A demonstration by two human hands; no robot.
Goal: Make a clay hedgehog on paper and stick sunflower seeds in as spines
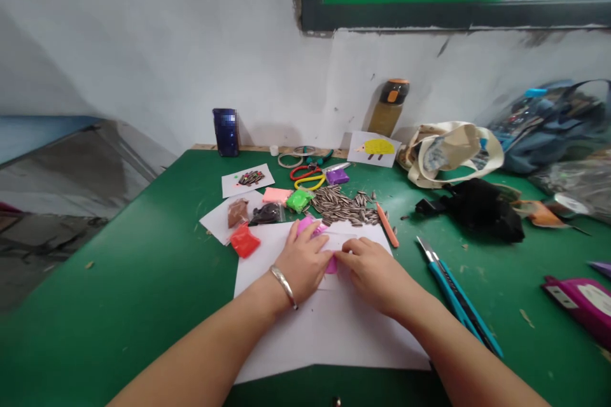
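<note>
Pink piece (330,266) is btwn the two hands, on the white paper (363,337) on the green desk (119,305). It's to the R of L hand (304,261) & to the L of R hand (375,272); fingertips of both meet at it, so neither is clearly nearer. Visible bit looks longer away from the person than side to side; true long axis can't be told, as fingers cover part.

L hand: fingers half-spread, palm down, tips at piece's L edge. R hand: fingers curled in, index & thumb tips at its R edge. Pinching or just pressing? Can't tell for either.

Just beyond L fingers: pink packet (304,224), partly hidden. Seeds (341,208) pile up past the paper; orange stick (387,226) & blue cutter (461,296) lie R of it.
</note>
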